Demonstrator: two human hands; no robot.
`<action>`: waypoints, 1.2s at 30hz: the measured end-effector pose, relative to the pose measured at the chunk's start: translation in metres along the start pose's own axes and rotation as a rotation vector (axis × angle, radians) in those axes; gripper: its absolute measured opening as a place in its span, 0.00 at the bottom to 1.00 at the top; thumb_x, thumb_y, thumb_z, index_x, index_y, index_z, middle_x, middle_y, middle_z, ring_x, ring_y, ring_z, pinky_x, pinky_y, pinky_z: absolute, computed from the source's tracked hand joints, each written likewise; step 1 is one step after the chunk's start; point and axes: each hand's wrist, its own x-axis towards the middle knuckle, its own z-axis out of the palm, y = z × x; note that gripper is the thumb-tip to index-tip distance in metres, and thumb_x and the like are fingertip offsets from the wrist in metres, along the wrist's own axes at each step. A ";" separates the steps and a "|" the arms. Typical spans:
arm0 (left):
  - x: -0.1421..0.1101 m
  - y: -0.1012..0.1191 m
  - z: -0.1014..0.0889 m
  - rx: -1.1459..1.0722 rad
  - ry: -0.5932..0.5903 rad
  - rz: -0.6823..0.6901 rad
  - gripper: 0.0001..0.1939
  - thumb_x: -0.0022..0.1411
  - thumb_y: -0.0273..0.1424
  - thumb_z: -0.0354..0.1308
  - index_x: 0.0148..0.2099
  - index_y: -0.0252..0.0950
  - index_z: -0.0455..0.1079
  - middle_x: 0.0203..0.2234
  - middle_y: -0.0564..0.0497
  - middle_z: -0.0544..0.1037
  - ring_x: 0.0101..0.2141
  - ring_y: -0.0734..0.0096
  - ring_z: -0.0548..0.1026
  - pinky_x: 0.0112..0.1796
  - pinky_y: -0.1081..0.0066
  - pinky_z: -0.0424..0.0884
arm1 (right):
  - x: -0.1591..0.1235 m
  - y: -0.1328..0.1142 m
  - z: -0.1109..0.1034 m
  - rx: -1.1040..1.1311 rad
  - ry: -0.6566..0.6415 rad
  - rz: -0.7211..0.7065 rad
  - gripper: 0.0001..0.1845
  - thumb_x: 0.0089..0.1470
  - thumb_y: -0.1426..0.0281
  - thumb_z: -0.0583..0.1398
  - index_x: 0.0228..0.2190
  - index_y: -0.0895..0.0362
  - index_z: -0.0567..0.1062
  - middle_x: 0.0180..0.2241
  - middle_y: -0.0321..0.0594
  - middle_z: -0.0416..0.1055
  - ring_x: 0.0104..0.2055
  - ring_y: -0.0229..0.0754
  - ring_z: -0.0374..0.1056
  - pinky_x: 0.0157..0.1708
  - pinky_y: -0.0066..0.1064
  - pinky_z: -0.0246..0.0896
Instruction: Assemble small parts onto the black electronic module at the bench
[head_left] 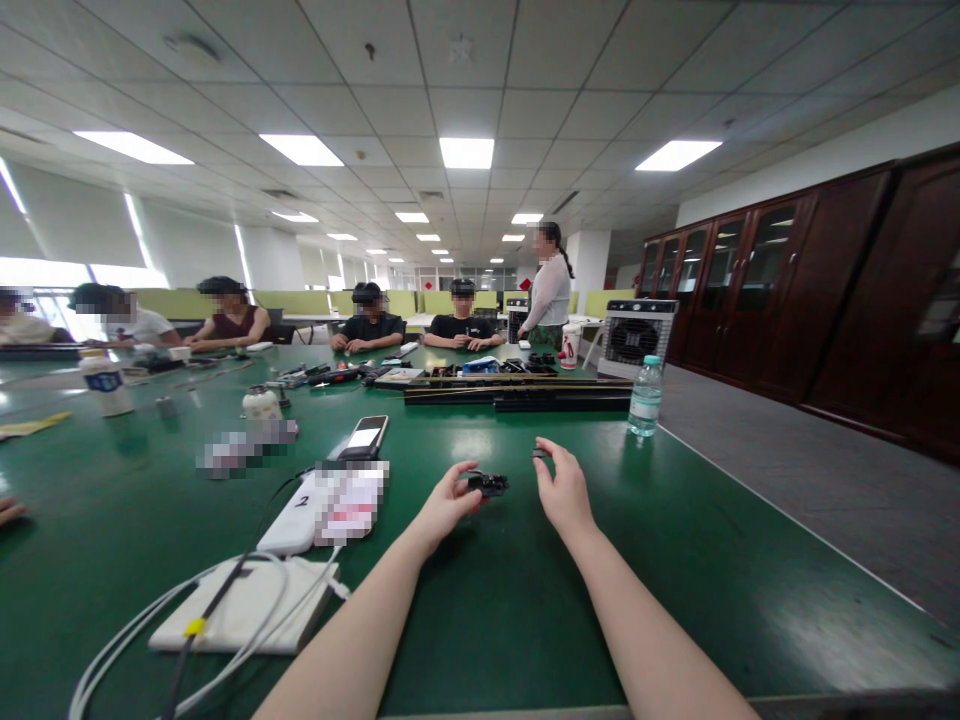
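My left hand (450,500) is closed around the near end of a small black mechanical part (489,484), held just above the green table. Its exact kind is too small to make out. A little to the right, my right hand (561,482) pinches a tiny dark grey piece (538,454) between thumb and fingertips. The two hands are apart, and the pieces do not touch. Both forearms reach in from the near edge of the table.
Left of my hands lie a white power bank (296,515), a phone (366,437) and a white box (247,605) with cables. A water bottle (645,398) stands at the right edge. Black rails (517,395) and loose parts lie ahead. Several people sit around the table (712,560).
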 end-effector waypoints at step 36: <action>0.003 -0.005 0.000 -0.080 -0.028 0.040 0.33 0.43 0.34 0.68 0.52 0.37 0.61 0.37 0.47 0.77 0.37 0.66 0.75 0.41 0.67 0.68 | -0.010 -0.026 0.005 0.181 -0.370 -0.215 0.11 0.50 0.71 0.59 0.38 0.52 0.73 0.41 0.39 0.73 0.46 0.43 0.66 0.48 0.40 0.60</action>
